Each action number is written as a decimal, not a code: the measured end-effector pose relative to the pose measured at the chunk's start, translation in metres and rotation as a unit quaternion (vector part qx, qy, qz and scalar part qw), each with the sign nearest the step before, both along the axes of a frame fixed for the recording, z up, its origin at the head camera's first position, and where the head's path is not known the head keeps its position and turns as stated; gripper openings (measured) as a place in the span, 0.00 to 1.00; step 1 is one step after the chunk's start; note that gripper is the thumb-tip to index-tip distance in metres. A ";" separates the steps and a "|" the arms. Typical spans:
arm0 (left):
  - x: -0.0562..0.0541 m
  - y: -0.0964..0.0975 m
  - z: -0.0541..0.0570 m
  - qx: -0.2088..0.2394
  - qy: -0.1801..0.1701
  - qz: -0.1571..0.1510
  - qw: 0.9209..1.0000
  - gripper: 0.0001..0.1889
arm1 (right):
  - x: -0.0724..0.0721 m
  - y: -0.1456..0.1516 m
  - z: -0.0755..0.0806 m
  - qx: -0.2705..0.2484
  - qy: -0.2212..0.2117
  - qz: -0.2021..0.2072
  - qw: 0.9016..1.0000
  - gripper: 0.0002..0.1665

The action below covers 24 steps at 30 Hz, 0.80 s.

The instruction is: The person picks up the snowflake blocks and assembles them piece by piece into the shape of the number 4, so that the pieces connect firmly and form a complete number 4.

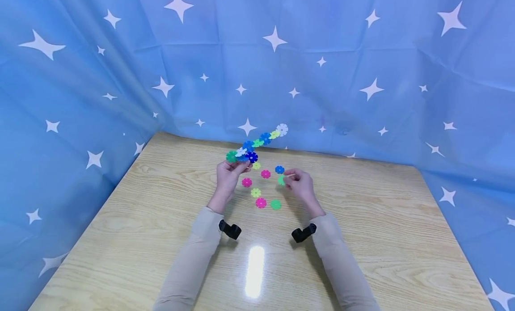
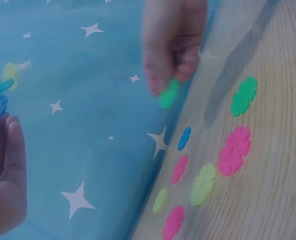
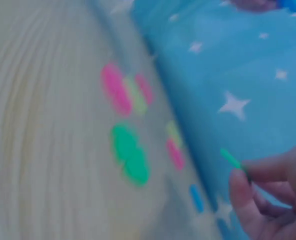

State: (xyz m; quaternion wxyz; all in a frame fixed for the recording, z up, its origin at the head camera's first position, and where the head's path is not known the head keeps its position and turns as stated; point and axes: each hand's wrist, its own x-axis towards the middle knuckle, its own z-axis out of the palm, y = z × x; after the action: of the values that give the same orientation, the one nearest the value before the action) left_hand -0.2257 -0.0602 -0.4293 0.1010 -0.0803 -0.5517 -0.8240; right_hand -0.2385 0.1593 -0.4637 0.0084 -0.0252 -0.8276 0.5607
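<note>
Raised above the table, my left hand (image 1: 227,179) pinches a chain of interlocking notched plastic discs (image 1: 248,146) near its lower end. The chain slants up to the right through green, white, blue and yellow-green pieces, ending in a white disc (image 1: 282,129). Between thumb and fingers, my right hand (image 1: 301,186) holds a single light-green notched disc (image 2: 168,95), apart from the chain. In the right wrist view this green disc (image 3: 230,157) shows edge-on. Part of the chain is hidden behind the left fingers.
Loose discs lie on the wooden table (image 1: 382,230) between the hands: several pink and yellow-green ones, a blue disc (image 1: 279,169) and a green disc (image 1: 275,204) nearest me. Behind the table's far edge hangs a blue star-patterned curtain (image 1: 241,60).
</note>
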 end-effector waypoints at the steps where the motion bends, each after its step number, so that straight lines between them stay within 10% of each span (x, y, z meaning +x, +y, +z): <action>1: 0.000 0.001 0.000 -0.003 0.000 -0.001 1.000 0.07 | 0.002 -0.002 0.004 -0.031 0.001 -0.001 1.000 0.10; 12: 0.003 0.011 0.000 -0.009 -0.003 -0.010 1.000 0.07 | 0.021 -0.024 0.051 -0.239 0.014 0.010 0.971 0.18; 24: 0.002 0.019 -0.004 -0.009 0.001 -0.014 1.000 0.07 | 0.024 -0.038 0.071 -0.306 -0.002 0.010 0.952 0.20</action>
State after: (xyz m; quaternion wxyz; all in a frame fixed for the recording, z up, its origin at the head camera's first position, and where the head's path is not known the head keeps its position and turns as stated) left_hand -0.2234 -0.0407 -0.4329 0.0888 -0.0897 -0.5578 -0.8204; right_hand -0.2145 0.1217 -0.3928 -0.0076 -0.0192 -0.6163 0.7873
